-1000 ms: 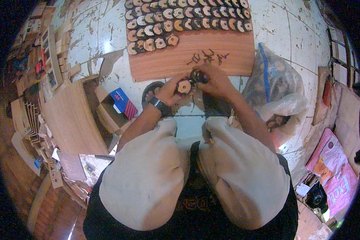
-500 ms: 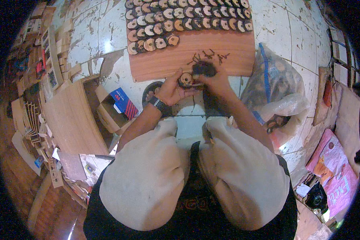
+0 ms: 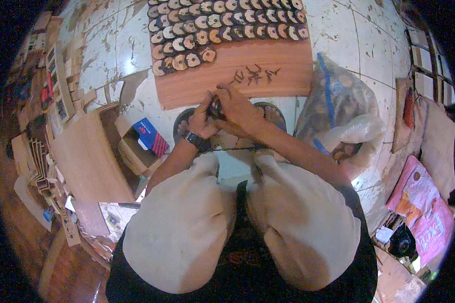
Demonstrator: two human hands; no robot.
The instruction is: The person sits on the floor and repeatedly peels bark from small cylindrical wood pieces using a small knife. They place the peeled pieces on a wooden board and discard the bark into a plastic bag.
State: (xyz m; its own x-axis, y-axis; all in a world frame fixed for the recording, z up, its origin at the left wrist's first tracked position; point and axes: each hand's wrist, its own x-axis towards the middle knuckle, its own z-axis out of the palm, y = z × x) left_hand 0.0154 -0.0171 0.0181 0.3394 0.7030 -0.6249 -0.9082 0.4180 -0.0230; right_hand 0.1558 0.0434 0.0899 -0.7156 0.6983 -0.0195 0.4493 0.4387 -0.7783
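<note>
My two hands meet just in front of a reddish wooden board (image 3: 283, 86) on the floor. My left hand (image 3: 199, 120), with a dark wristwatch, is closed around a small round wooden piece that its fingers mostly hide. My right hand (image 3: 240, 108) presses a small dark tool (image 3: 216, 107) against it. Several small dark metal bits (image 3: 255, 74) lie loose on the board just beyond my fingers. Rows of round wooden pieces (image 3: 222, 22) cover the board's far part. My knees in light shorts fill the lower view.
A clear plastic bag (image 3: 338, 106) of wooden pieces stands to the right. A blue box (image 3: 149, 136) sits in a cardboard tray on the left, next to a wooden panel (image 3: 88, 161) and stacked wood offcuts (image 3: 35, 156). A pink sack (image 3: 422, 212) lies at the lower right.
Both hands have shifted a little left and closed together. The round wooden piece, in plain sight in my left hand a second ago, is now covered by my fingers.
</note>
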